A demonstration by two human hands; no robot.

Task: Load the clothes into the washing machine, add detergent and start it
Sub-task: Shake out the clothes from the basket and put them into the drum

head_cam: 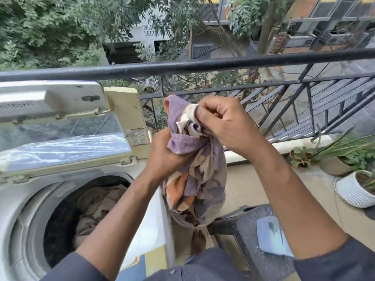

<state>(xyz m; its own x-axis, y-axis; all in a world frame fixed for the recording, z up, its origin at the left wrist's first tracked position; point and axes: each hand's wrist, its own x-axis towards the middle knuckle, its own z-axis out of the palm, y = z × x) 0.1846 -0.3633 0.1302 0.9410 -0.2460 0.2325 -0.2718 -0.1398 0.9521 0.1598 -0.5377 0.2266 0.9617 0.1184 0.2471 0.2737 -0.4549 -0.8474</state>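
Observation:
A top-loading washing machine (18,201) stands at the left with its lid (60,136) raised. Beige clothes (95,207) lie inside its drum. Both hands hold up a purple, orange and cream patterned garment (198,179) just right of the machine, above a container with more clothes (190,220). My left hand (164,155) grips the garment's bunched edge from below. My right hand (223,122) pinches its upper cream part. The cloth hangs down between my forearms.
A black balcony railing (182,66) runs across behind the machine. A dark plastic chair (243,226) with a light blue packet (274,236) on it stands at the lower right. Potted plants (353,189) line the right edge of the tiled floor.

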